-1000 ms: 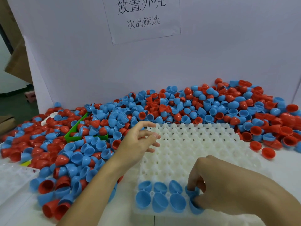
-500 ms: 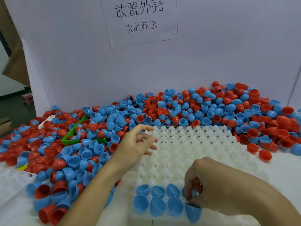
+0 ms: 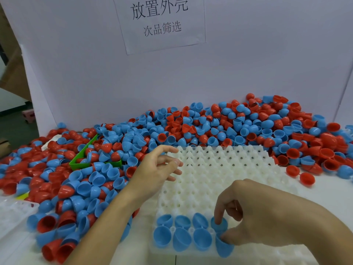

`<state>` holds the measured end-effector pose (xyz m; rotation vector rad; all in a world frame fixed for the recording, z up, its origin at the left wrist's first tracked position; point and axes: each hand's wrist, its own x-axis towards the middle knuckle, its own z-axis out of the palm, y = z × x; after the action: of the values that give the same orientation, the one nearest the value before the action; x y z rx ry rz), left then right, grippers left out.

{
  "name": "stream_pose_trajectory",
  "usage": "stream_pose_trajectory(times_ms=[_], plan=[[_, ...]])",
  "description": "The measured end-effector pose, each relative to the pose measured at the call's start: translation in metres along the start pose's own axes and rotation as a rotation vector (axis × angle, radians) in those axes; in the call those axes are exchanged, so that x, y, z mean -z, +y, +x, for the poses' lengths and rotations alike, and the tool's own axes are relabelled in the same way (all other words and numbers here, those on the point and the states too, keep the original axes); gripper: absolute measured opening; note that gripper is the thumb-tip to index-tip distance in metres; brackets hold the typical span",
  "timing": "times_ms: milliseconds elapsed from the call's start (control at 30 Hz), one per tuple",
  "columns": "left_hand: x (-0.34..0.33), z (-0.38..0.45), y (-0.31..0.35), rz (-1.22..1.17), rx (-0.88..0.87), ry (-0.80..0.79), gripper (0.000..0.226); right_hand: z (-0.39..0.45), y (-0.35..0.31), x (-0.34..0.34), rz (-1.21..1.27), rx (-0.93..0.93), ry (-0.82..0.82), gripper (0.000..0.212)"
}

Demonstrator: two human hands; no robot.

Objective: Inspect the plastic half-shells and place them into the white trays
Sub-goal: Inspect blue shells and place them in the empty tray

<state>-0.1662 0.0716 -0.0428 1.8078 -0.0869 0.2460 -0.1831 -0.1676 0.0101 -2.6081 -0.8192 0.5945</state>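
A white tray [image 3: 225,169] with rows of cone pegs lies in front of me. Several blue half-shells [image 3: 181,234] sit in its two nearest rows. My right hand [image 3: 254,213] is over the near right part of the tray, fingertips pinching a blue half-shell [image 3: 224,245] in the front row, with another blue shell just behind under my fingers. My left hand [image 3: 158,169] hovers at the tray's left edge with fingers spread and nothing in it. A big heap of red and blue half-shells [image 3: 210,127] covers the table behind and to the left.
A green bin [image 3: 80,165] is half buried in the heap at left. Another white tray [image 3: 11,213] shows at the near left edge. A white backboard with a paper sign [image 3: 160,20] stands behind the heap. Two loose red shells [image 3: 306,178] lie right of the tray.
My right hand has pressed the blue shell down into the front row and its fingers have spread a little. The left hand has barely moved. The view has shifted slightly.
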Motion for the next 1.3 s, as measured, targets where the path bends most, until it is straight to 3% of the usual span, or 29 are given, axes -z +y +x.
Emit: stream_pose_trajectory(times_ms=[300,467,600,733,833,900,967,1067,1300], plan=[[-0.001,0.0,0.0,0.013,0.003,-0.008,0.019,0.003,-0.008,-0.013,-0.179,-0.071,0.043,0.015],[0.0,-0.001,0.002,0.024,0.003,0.002,0.019,0.001,-0.01,-0.016,-0.227,-0.018,0.113,0.021],[-0.004,-0.005,0.01,0.078,0.003,-0.025,0.017,-0.002,-0.013,-0.013,-0.206,0.029,0.164,0.013],[-0.009,-0.013,0.024,0.176,-0.077,-0.228,0.013,-0.003,-0.005,-0.005,-0.149,0.092,0.368,0.016],[-0.02,-0.021,0.037,0.126,-0.062,-0.439,0.028,0.003,0.001,-0.003,-0.116,0.168,0.528,0.014],[-0.026,-0.023,0.041,0.072,-0.07,-0.472,0.034,0.008,0.002,-0.005,-0.092,0.211,0.576,0.014],[-0.028,-0.023,0.044,-0.016,-0.088,-0.396,0.034,0.012,0.001,-0.007,-0.014,0.261,0.634,0.016],[-0.029,-0.021,0.046,-0.175,-0.115,-0.182,0.033,0.016,0.0,-0.012,0.336,0.293,0.725,0.029],[-0.033,-0.023,0.05,-0.264,-0.289,-0.044,0.033,0.023,-0.011,-0.011,0.824,0.296,0.821,0.008]])
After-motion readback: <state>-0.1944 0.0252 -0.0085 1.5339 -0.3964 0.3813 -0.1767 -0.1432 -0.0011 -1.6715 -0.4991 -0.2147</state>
